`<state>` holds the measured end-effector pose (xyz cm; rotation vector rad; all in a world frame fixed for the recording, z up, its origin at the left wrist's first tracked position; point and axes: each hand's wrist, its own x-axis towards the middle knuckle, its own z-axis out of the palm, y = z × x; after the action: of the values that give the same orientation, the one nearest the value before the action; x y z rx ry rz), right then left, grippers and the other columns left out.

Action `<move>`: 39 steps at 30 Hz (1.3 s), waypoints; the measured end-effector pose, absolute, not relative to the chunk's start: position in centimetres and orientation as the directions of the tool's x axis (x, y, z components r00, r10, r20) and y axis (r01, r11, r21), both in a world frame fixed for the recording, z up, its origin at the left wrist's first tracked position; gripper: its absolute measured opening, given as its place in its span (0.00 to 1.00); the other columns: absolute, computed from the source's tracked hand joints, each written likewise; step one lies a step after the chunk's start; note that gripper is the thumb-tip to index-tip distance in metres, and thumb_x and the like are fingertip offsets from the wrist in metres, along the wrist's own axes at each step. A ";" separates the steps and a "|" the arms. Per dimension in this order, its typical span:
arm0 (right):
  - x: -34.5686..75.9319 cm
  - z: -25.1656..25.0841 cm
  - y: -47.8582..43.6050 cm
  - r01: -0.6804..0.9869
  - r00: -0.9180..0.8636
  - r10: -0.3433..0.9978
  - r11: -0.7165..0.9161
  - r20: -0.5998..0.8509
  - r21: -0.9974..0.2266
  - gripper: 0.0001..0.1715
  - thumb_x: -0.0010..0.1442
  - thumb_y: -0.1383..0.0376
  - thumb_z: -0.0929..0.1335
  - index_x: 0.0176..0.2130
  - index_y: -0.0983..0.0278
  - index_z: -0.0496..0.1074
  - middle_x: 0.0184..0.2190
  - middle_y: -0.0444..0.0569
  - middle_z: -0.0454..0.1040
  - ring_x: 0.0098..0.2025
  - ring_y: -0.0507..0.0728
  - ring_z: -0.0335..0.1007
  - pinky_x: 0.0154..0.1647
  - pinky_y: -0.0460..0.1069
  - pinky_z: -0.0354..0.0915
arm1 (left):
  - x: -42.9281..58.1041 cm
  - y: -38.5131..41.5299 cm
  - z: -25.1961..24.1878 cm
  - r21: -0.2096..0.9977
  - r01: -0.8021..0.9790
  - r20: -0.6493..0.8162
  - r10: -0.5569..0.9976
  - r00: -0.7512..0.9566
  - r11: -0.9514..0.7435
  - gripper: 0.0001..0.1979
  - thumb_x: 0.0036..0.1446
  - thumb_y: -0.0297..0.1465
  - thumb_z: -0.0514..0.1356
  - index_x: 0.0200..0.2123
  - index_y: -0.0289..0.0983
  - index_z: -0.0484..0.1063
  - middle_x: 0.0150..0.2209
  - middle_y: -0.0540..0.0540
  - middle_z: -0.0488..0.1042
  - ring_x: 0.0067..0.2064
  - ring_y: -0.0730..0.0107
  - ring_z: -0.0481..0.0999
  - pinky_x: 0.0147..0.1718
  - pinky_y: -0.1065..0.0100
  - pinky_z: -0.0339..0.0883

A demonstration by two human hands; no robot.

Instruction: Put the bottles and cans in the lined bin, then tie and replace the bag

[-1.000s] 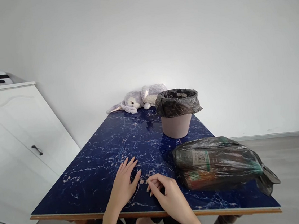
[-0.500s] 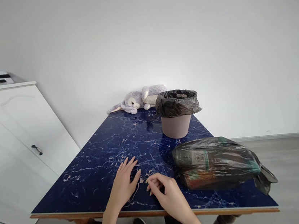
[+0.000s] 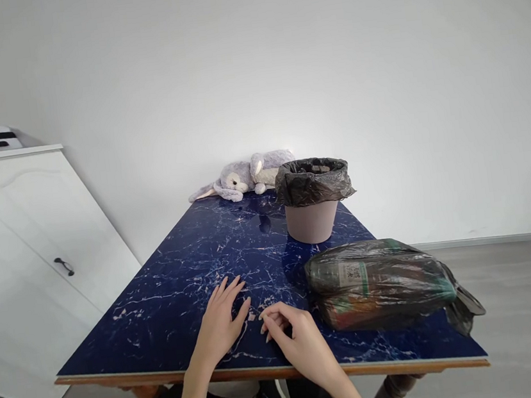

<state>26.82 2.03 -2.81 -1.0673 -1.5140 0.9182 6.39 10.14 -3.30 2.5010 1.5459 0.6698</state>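
My left hand lies flat on the blue marbled tabletop, fingers stretched forward and thumb spread to the side. Close to its right, my right hand rests on the table with its fingers curled in toward the thumb, and I see nothing held in it. To the right of that hand, a knotted, see-through black plastic bag lies on its side. Inside it shows a bottle with a white and green label, along with orange-red and green shapes. Neither hand touches the bag.
Behind the bag stands a pinkish-grey trash bin lined with a black trash bag. A grey plush rabbit lies at the table's far end, against the wall. On the left is a white cabinet with items on top.
Under the table, a foot and leg have shifted, so a bare ankle now shows. My hands stay nearly in place; the view has moved slightly.
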 end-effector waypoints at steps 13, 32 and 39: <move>26.8 -3.0 1.9 0.189 -0.100 0.945 0.327 0.313 -0.926 0.15 0.74 0.56 0.64 0.43 0.60 0.77 0.35 0.47 0.80 0.35 0.55 0.77 0.40 0.47 0.70 | 6.3 9.8 -3.3 0.345 0.817 0.301 0.879 0.370 -0.462 0.25 0.73 0.46 0.53 0.67 0.44 0.69 0.71 0.46 0.65 0.76 0.48 0.55 0.72 0.42 0.54; 26.6 -2.7 2.0 0.172 -0.074 0.943 0.332 0.324 -0.928 0.19 0.74 0.52 0.64 0.41 0.62 0.77 0.33 0.49 0.81 0.34 0.56 0.78 0.38 0.47 0.71 | 5.9 10.2 -3.6 0.349 0.800 0.325 0.863 0.386 -0.489 0.23 0.73 0.45 0.53 0.65 0.45 0.71 0.70 0.46 0.67 0.75 0.49 0.58 0.72 0.41 0.53; 26.6 -2.6 2.2 0.193 -0.084 0.941 0.339 0.329 -0.921 0.15 0.73 0.56 0.65 0.41 0.61 0.76 0.34 0.47 0.81 0.34 0.55 0.77 0.39 0.47 0.70 | 6.0 10.2 -3.3 0.345 0.805 0.325 0.867 0.379 -0.482 0.24 0.73 0.47 0.53 0.65 0.46 0.71 0.71 0.46 0.67 0.75 0.47 0.57 0.71 0.40 0.55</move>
<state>26.56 2.17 -2.58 -1.0671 -1.5380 0.8800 6.04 10.18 -3.26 2.4984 1.5240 0.7119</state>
